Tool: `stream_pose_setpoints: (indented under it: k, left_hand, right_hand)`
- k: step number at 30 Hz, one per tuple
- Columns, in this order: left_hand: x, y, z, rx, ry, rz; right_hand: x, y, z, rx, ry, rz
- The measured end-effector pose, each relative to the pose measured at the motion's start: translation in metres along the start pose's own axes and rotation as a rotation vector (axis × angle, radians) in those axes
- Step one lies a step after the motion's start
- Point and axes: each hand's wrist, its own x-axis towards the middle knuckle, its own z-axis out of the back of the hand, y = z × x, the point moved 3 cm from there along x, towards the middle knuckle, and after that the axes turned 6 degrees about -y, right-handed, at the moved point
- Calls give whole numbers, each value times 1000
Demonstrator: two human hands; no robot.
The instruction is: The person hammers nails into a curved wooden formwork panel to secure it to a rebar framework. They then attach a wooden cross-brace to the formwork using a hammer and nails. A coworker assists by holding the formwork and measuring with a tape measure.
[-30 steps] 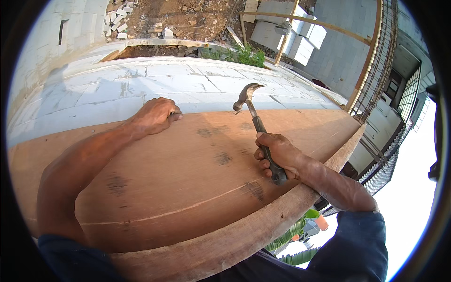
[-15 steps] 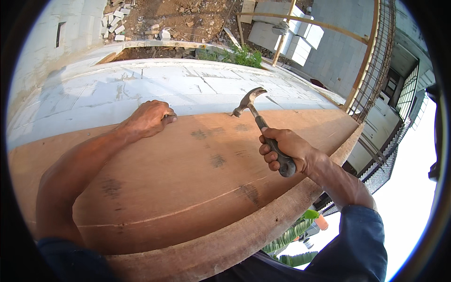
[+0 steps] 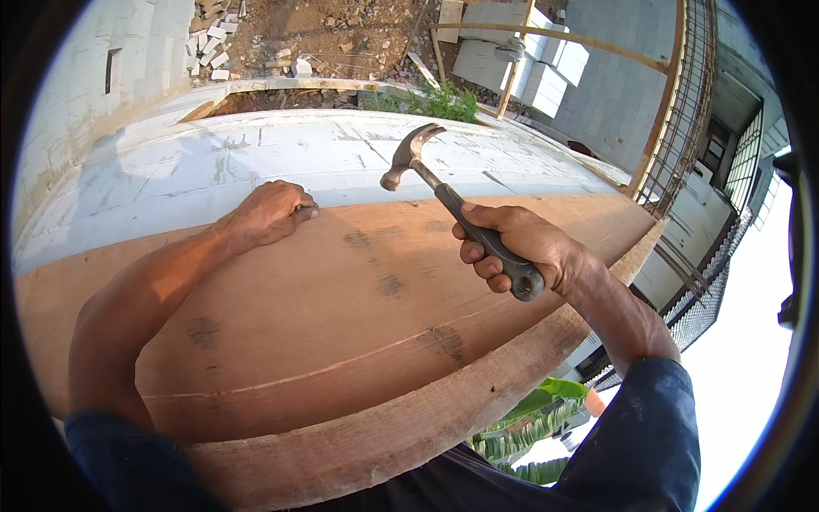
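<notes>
In my right hand (image 3: 527, 243) is a claw hammer (image 3: 456, 205), gripped by its dark handle. Its metal head hangs over the far edge of a reddish-brown plywood sheet (image 3: 290, 299), to the right of my left hand. My left hand (image 3: 269, 213) is closed, thumb against curled fingers, and rests on that same far edge. Whatever its fingers may hold is hidden or too small to name. Beyond the edge the sheet meets a white block wall (image 3: 299, 154). Dark smudges and a pale scratch line mark the plywood.
A rough timber beam (image 3: 401, 444) runs along the near side of the plywood. Wooden poles and a rebar cage (image 3: 682, 111) stand at the right. Past the wall lie rubble, white blocks (image 3: 546, 81) and a green plant (image 3: 444, 104). Banana leaves (image 3: 529, 427) show below the beam.
My right hand has moved up and left, and the hammer's head has lifted off from near the plywood's far edge. The left hand has stayed almost in place, still closed.
</notes>
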Motion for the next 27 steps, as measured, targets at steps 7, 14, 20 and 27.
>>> stream_pose_setpoints:
  k: [7, 14, 20, 27]
  left_hand:
    - [-7, -46, 28, 278, 39, -102]
    - [-35, -204, 86, 85, -296, -94]
    - [-103, -347, 50, -1099, -156, -245]
    - [-125, -412, -24, -1196, -212, -389]
  right_hand:
    - [-101, 44, 13, -85, -416, 688]
    - [-168, -70, 34, -282, -624, 1285]
    - [-193, -162, 20, 54, -439, 1336]
    - [-180, -175, 10, 289, -376, 1472]
